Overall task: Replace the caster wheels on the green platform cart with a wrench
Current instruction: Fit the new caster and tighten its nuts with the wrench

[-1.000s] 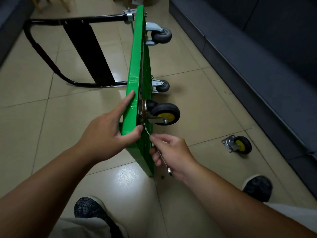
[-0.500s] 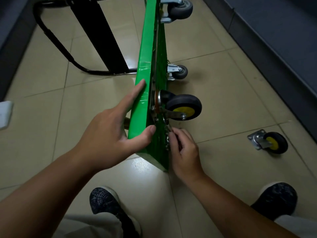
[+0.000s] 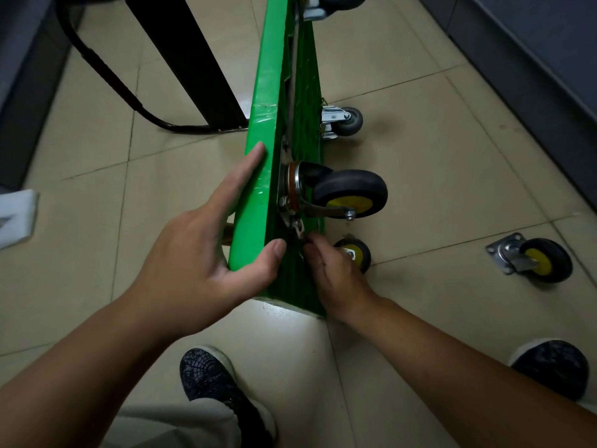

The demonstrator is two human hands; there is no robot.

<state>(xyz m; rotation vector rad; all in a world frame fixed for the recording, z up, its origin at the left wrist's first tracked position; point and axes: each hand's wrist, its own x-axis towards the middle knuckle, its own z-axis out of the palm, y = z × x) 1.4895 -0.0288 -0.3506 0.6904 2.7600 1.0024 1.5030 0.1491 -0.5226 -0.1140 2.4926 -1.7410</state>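
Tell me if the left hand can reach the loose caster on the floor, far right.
Probably not directly: the left hand grips the green platform cart, whose upended deck stands between it and the loose caster; the right hand, pinching a wrench, also crosses.

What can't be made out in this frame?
Head view:
Wrench: handle hidden inside the right hand.
Bolt under it: too small, shadowed.
Lower caster: partly behind that hand.
Far caster: cut by the top edge.
White object: cut by the left edge, unidentifiable.
Left hand: some fingers behind the green cart.
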